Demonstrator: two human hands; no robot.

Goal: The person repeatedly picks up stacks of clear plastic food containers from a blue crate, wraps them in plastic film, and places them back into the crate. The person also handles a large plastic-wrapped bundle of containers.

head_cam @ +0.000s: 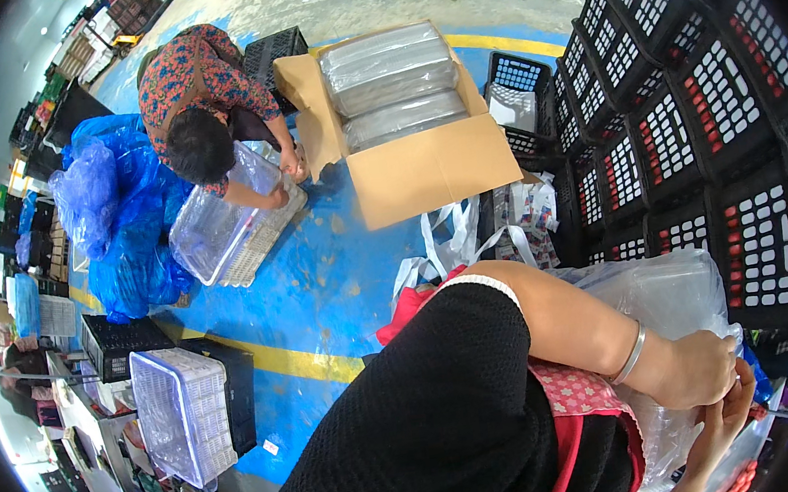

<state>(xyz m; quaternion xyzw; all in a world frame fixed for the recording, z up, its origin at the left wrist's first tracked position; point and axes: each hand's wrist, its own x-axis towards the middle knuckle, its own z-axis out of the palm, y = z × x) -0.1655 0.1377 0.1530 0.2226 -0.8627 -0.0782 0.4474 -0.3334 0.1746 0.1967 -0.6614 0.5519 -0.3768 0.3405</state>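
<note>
At the lower right, my left hand (701, 367) and my right hand (729, 402) meet at the edge of a clear plastic bag (669, 291). The fingers of the left are closed on the bag's gathered edge. Those of the right are curled just below, touching or nearly touching them; its grip is partly hidden. Clear plastic packs or containers seem to lie inside the bag, but the film blurs them. A metal bracelet circles the left wrist. Under the forearms shows a pink flowered apron (578, 388).
Black plastic crates (676, 147) stand stacked along the right. An open cardboard box (436, 171) holds wrapped clear trays (391, 68). At upper left a co-worker (203, 115) bends over a plastic-lined white basket (258, 238), beside blue bags (129, 229). Another lined basket (204, 414) stands lower left.
</note>
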